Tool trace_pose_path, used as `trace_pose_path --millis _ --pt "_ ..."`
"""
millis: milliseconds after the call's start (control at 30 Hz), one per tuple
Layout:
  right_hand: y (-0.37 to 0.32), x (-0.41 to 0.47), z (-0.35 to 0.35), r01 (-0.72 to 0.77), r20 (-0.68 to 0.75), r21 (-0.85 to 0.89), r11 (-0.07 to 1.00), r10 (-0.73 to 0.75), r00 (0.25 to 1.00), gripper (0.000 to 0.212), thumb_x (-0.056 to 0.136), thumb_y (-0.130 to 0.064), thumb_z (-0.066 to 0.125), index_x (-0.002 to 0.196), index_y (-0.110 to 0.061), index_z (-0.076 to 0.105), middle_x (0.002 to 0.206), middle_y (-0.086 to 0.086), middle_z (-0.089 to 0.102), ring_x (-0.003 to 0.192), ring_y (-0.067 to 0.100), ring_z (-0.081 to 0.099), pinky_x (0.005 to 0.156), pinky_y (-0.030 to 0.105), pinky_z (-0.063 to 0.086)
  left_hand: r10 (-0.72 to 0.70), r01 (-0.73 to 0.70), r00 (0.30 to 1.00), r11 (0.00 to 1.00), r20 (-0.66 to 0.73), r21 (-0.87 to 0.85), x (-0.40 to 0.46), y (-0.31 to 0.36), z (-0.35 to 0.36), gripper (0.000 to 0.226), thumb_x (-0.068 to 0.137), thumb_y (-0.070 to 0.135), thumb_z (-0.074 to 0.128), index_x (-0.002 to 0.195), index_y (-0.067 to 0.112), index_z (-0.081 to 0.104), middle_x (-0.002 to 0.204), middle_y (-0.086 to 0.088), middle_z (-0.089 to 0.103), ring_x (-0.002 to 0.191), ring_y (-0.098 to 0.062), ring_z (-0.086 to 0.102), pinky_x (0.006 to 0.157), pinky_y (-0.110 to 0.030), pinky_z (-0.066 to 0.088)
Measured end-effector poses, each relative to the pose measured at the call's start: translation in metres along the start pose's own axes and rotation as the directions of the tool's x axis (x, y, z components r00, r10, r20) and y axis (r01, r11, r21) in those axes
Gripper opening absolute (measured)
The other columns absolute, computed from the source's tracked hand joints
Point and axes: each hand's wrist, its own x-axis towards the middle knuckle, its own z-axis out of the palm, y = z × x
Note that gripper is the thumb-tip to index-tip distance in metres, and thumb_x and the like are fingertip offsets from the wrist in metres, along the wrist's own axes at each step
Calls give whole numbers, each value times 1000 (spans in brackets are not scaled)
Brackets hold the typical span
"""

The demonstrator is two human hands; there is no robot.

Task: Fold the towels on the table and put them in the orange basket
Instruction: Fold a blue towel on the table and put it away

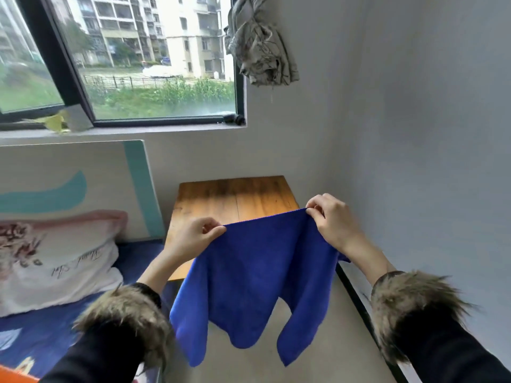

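In the head view, the left hand [197, 233] pinches one top corner of a blue towel [249, 283] between thumb and curled fingers, and the right hand [330, 219] pinches the other top corner the same way. The towel hangs in the air between them, its upper edge pulled fairly taut, its lower part dangling in loose lobes over the near end of the wooden table [235, 197] and the floor. An orange edge at the near left corner [13, 375] is probably the basket, though too little shows to be sure.

To fold well, the person should keep the top edge level and taut, let the creases drop out, then lay the towel flat on the table or bring the corners together evenly.
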Motion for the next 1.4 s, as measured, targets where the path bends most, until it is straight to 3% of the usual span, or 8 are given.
trace_pose_path --millis 133,300,367,700,933,1133,1233,1400 --pt "18 53 35 -26 43 51 998 24 999 12 94 -13 49 88 -11 60 88 -1 55 83 20 53 75 28 40 0 1 998 1000 -67 18 45 -8 -2 14 88 24 62 75 19 64 72 7 61 65 -7 52 66 -18 40" --pt "41 102 78 -118 121 124 985 103 987 12 95 -15 49 85 -12 55 88 -1 55 83 16 50 72 21 32 -74 60 987 993 141 100 94 -38 -2 11 90 13 56 81 17 62 73 7 55 65 -4 46 58 -8 37" --pt "51 121 95 -112 154 103 988 95 983 13 95 -16 50 82 -14 52 87 -1 55 82 17 50 73 22 33 -101 84 983 990 153 112 113 -54 2 15 91 16 56 77 18 61 73 7 56 67 -4 48 58 -7 37" --pt "108 260 198 -165 239 -221 961 218 946 27 90 -36 57 80 -11 56 88 3 61 85 24 56 73 33 43 -163 147 982 977 100 153 292 -148 17 18 85 33 64 77 17 64 73 5 57 69 -8 50 59 -17 37" --pt "155 369 304 -129 343 -376 918 267 901 23 94 -27 50 95 -7 60 105 13 61 102 31 52 85 36 41 -198 171 975 957 96 235 438 -221 49 12 90 22 56 89 12 63 84 -1 57 84 -20 54 69 -26 36" --pt "186 410 380 -197 246 -332 922 286 926 36 93 -27 50 126 -12 50 127 13 50 119 32 40 95 43 34 -192 175 979 960 62 217 501 -268 84 16 91 19 49 100 16 62 99 -4 57 91 -23 58 85 -39 48" --pt "192 383 422 -175 396 -293 940 285 873 43 94 -28 49 134 -14 44 135 8 47 126 28 36 101 43 32 -300 268 947 935 116 232 475 -304 109 21 90 17 49 108 15 59 106 -7 55 100 -25 55 88 -43 46" --pt "195 317 485 -109 664 -325 939 309 681 56 96 -36 44 146 -20 25 152 4 25 141 22 19 112 43 21 -594 519 781 789 194 329 406 -367 141 39 87 18 58 123 8 48 118 -15 49 113 -33 48 96 -45 40"
